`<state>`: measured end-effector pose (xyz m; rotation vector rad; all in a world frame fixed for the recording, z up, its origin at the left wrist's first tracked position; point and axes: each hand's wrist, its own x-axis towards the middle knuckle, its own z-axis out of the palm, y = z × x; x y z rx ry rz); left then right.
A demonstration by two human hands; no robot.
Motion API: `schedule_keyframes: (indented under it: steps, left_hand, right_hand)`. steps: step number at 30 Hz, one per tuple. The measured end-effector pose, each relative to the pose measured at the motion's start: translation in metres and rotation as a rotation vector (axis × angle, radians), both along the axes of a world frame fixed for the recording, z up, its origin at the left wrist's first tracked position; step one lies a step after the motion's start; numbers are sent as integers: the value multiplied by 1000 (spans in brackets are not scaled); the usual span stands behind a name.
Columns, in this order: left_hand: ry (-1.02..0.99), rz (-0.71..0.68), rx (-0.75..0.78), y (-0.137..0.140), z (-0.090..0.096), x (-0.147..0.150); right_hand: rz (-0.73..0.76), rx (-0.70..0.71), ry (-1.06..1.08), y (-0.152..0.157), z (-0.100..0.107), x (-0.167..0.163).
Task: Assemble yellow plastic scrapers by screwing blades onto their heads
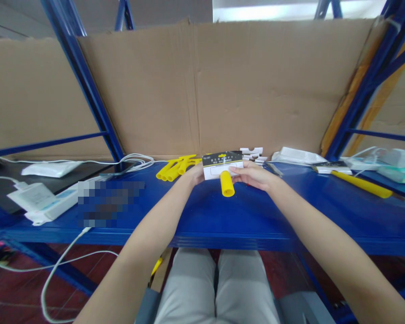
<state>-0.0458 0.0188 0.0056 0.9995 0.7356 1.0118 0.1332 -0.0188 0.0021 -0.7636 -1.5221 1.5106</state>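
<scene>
With our right hand point(258, 175) we pinch the black-and-white card point(213, 171), yellow tube point(227, 185) at its front, above the blue shelf point(202, 216), towards its back edge. Our left hand point(197, 174) meets the card's left edge; its fingers are hidden, so we cannot tell its grip.

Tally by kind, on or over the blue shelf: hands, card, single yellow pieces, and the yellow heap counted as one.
Hands, left hand and right hand: 2
Card: 1
Single yellow pieces, yellow tube at the card and yellow bar at the right: 2
Yellow heap: 1
Total: 6
</scene>
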Motion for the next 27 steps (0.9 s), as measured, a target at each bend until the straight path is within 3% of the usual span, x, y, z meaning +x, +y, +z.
schedule_keyframes:
  steps: [10,21,24,27]
  left_hand:
    - [-72,157,-4,11,5,-6]
    - [-257,552,-91,13,11,-5]
    - [-270,614,-111,13,11,-6]
    - [-272,634,-95,13,11,-5]
  right_hand:
    - [35,-3,-27,5,-2,4]
    - [97,-27,-79,-4,14,20]
    - [-6,5,-44,-3,18,25]
    - [-244,76,85,6,24,38]
